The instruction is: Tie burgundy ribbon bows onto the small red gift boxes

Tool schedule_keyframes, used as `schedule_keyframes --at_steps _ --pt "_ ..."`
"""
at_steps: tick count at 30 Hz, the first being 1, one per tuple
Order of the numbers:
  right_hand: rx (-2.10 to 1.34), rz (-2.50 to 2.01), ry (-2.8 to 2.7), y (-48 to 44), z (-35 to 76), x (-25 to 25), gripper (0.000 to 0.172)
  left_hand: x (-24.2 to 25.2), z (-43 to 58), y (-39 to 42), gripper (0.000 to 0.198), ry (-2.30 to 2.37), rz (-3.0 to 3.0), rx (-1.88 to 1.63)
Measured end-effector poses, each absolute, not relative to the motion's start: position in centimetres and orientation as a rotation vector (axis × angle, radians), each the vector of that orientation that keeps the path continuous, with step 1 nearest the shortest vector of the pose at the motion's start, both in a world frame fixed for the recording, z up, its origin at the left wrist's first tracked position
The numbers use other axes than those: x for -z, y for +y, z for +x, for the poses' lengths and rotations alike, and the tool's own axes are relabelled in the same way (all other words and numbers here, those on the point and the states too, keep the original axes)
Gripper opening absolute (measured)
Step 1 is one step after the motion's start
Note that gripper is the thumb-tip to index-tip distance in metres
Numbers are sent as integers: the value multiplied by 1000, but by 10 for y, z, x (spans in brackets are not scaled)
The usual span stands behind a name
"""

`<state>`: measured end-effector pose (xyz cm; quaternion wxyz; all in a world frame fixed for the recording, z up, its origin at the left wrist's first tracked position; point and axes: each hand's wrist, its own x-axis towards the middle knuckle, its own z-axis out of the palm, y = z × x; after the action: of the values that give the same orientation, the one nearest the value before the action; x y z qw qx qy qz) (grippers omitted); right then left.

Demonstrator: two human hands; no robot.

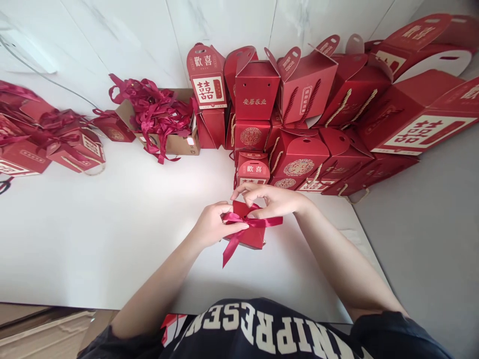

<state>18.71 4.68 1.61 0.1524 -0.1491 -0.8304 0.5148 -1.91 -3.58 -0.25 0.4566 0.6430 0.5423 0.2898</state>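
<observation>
A small red gift box [249, 237] lies flat on the white tabletop [93, 224], right below my two hands. A dark red satin ribbon [235, 244] crosses it, with a loose tail hanging towards me. My left hand [213, 224] pinches the ribbon at the box's left side. My right hand [273, 201] arches over the box's top edge, its fingertips pressed on the ribbon at the crossing. The hands partly hide the box's top and the ribbon's crossing.
Many red gift boxes with rope handles and gold lettering [299, 109] are stacked along the far edge against a white marble wall. A cardboard carton [168, 144] holds red ribbons. More ribboned boxes [75, 152] lie far left. Grey floor [422, 239] lies right.
</observation>
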Motion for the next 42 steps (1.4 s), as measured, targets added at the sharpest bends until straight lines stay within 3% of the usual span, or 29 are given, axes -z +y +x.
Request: schedule_keyframes --at_steps 10,19,29,37,42 --pt "-1486 -535 -2521 62 196 -20 9 3 -20 -37 46 1351 1562 -710" --pt "-1367 -526 -2602 58 205 -23 15 6 -22 -35 53 1359 1600 -627" --pt "-1057 -477 -2727 53 206 -43 15 4 -21 -35 48 1324 1573 -587" --pt "-1180 -531 -2538 59 193 -14 46 -2 -20 -35 46 1276 1636 -667" --pt "-1265 -539 -2393 58 199 1 36 -1 -19 -35 43 1275 1608 -716"
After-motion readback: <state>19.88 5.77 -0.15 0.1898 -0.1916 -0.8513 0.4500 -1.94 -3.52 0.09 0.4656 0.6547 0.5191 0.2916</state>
